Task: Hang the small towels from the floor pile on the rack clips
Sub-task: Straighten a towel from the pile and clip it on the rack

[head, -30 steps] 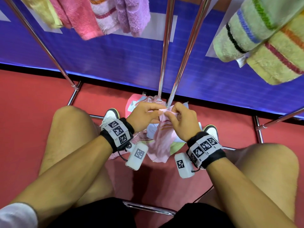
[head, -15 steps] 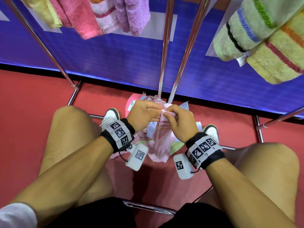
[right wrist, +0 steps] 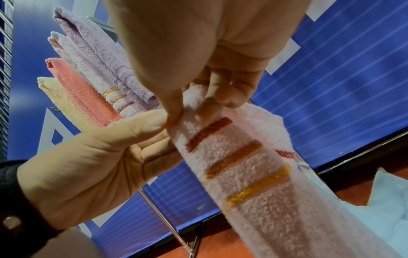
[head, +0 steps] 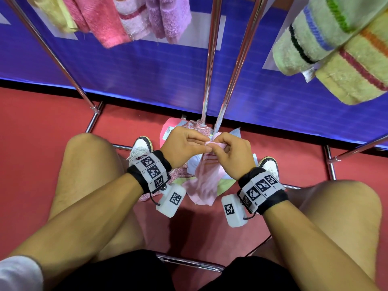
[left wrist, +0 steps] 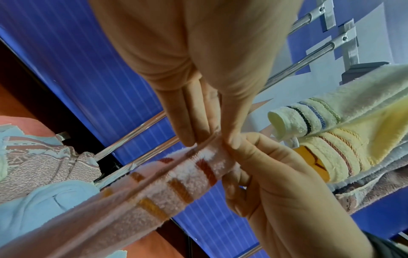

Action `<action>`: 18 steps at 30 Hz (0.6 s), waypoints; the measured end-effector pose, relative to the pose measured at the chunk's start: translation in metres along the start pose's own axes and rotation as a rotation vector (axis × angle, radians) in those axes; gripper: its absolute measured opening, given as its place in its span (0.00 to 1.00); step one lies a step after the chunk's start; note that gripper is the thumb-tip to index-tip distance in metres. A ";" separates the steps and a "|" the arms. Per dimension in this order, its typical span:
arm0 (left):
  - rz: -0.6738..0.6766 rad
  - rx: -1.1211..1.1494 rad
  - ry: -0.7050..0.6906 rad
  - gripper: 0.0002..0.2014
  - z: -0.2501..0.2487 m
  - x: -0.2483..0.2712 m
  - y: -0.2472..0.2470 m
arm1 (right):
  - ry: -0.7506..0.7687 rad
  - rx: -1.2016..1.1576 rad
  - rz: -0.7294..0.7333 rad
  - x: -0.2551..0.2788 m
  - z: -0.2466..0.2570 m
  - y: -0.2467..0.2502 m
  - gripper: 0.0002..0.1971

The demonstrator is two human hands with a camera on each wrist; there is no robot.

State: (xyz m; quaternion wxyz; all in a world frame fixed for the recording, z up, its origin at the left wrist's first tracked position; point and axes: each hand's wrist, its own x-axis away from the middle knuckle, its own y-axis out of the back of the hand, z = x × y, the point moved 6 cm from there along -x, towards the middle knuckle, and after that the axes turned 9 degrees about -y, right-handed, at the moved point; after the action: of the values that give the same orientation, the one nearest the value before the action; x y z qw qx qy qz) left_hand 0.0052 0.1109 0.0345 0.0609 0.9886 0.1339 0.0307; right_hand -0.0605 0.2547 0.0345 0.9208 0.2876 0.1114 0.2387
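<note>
We see the left hand (head: pixel 184 147) and the right hand (head: pixel 232 155) meeting over the floor pile (head: pixel 186 131), both pinching the top edge of one pale pink towel (head: pixel 204 181) between thumb and fingertips, the remaining fingers curled in. The towel hangs down from that pinch above the red floor (head: pixel 42 127), between the knees, with its red, orange and yellow stripes plain only in the wrist views. Our hands cover the gripped edge itself in the head view, and most of the pile lies hidden behind hands and towel. The hung towels (head: pixel 130 19) on the rack (head: pixel 211 59) are cut off at the top, so we cannot see any clips. Against half a second ago, the two hands sit a touch lower and the right fingers have spread a little along the edge
</note>
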 end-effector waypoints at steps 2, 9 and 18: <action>0.024 -0.025 -0.015 0.12 -0.002 -0.002 0.002 | -0.024 -0.012 0.013 0.000 -0.001 0.001 0.10; 0.150 -0.079 -0.031 0.11 -0.005 -0.001 0.006 | -0.013 -0.027 0.109 0.005 -0.001 -0.002 0.10; 0.039 -0.018 -0.104 0.11 -0.015 -0.007 0.029 | -0.018 0.403 0.246 0.001 -0.014 -0.005 0.17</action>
State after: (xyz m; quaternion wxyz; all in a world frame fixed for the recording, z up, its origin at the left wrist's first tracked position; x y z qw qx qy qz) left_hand 0.0046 0.0824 0.0533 0.0762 0.9907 0.1110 -0.0182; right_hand -0.0625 0.2584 0.0203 0.8098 0.4791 0.1128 0.3193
